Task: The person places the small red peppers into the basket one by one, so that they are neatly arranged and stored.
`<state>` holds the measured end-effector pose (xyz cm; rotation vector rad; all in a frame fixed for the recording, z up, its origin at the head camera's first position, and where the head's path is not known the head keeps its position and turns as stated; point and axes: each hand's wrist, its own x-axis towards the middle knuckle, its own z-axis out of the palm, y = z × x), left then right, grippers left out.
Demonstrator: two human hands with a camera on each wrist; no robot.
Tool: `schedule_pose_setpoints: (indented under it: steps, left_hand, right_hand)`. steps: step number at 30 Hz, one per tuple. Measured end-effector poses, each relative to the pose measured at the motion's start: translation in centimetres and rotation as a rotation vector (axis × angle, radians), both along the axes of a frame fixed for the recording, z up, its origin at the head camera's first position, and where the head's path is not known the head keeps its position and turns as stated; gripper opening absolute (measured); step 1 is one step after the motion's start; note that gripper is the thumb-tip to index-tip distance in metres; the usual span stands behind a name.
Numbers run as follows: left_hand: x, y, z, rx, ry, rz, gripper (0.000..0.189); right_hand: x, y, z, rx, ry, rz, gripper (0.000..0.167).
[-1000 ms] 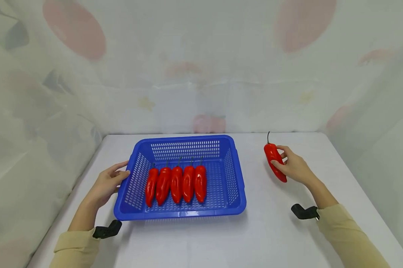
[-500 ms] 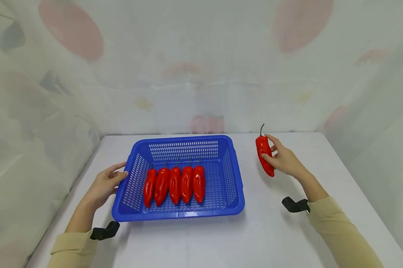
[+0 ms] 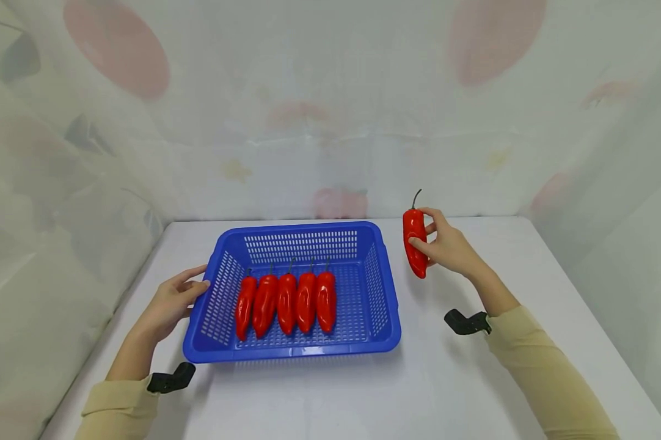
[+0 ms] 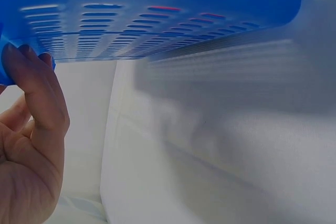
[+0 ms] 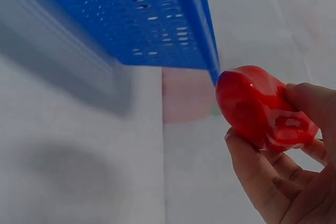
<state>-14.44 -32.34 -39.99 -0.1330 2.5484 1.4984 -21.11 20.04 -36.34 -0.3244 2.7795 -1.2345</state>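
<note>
My left hand (image 3: 168, 304) grips the left rim of a blue perforated plastic basket (image 3: 308, 352), thumb on the rim and fingertips (image 4: 23, 59) curled at its edge. Several red peppers (image 3: 286, 304) with thin stems lie side by side in the basket, toward its left. To the right of the basket, my right hand (image 3: 450, 244) holds one more red pepper (image 3: 413, 229) between thumb and fingers, stem pointing up. In the right wrist view this pepper (image 5: 257, 106) shows its rounded tip, close to the basket's wall (image 5: 168, 40). The basket's underside (image 4: 168, 24) shows above the tabletop.
The white table (image 3: 308, 403) ends at a pale printed curtain (image 3: 330, 153) behind, with more sheeting at both sides. Black wrist mounts (image 3: 465, 322) stick out from both beige sleeves (image 3: 545, 366).
My right hand has moved left and away from me with its pepper, nearer the basket, and the pepper has turned more upright. My left hand keeps its grip on the rim.
</note>
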Motion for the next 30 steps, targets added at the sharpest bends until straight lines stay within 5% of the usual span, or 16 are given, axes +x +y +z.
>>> schedule_pose_setpoints:
  steps: [30]
  left_hand:
    - [0.1,0.1,0.1,0.006,0.009,-0.004,0.067]
  right_hand:
    - [0.1,-8.3,2.6,-0.115,-0.124,0.146,0.069]
